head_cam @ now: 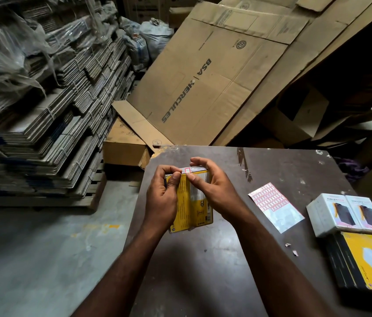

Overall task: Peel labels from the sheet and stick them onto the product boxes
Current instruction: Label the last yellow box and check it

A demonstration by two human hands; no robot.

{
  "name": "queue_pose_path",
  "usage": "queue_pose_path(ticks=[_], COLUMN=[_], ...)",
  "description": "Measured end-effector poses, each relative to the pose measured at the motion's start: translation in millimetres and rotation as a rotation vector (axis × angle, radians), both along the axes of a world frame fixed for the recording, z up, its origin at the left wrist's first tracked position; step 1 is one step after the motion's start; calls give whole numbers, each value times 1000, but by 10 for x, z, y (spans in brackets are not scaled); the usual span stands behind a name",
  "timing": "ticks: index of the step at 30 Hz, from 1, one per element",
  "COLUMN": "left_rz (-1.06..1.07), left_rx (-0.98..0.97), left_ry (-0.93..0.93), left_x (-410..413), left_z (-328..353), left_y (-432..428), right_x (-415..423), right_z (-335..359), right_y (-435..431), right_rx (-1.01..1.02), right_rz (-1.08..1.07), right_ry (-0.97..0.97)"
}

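A: Where is the box that is getting its label?

B: The yellow box [197,202] stands tilted on the dark surface [203,259], held between both hands. The left hand [162,195] grips its left side with curled fingers, thumb up by the top corner. The right hand [212,191] curls over the top, its thumb pressing on the face just under the label [187,171]

A: And the label itself?

B: A small red-bordered one on the top edge of the box, between the two thumbs. It seems to fold over that edge, though I cannot be sure

A: How should the pressing go?

B: I would rub from the fold outward so both halves lie flat, with the left hand bracing the box against sliding. A lifted corner is the risk

A: What else lies about?

B: The label sheet [271,202] lies flat to the right of the box, apart from it, with labels left on its far part. Further right, two white boxes [347,213] sit side by side on a yellow-and-black box [367,264]. Big cardboard sheets [203,76] lean behind, and stacks of flattened cartons [43,122] fill the left

A: Anything in the way?

B: Only some paper scraps [291,249] near the sheet, on its near side, so they should not trouble a reach for the next label
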State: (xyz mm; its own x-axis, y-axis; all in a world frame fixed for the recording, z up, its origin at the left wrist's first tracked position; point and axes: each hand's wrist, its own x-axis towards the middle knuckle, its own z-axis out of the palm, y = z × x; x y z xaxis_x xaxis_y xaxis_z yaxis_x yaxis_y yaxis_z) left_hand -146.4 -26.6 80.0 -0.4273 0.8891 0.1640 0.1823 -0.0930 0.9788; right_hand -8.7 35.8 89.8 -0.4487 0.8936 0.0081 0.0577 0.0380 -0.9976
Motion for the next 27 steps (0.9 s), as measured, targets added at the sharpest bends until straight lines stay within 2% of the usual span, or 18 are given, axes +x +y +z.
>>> queue_pose_path(ticks=[4,9,13,15,18,20,27], left_rz=[-5,1,-35,-46,-45,-47,-52], left_rx=[2,12,11,12,10,16,58], left_ry=[-25,11,-27,-29,0,8,67], left_x=[-3,20,17,19,28,38,45], left_z=[-8,-17,9,12,16,34,117], left_y=[-1,15,-12,-18,-10,-13,-21], right_x=[44,-21,57,92,103,107,149], right_z=[34,29,1,16,66,81,59], right_y=[14,-36,-34,-43,-41,-24,-27], right_rx=[-45,36,0,103,449,576,601], right_rz=[66,-88,12,0,-107,-109,-88], right_ry=[16,-18,24,-5,-122,-146,-139])
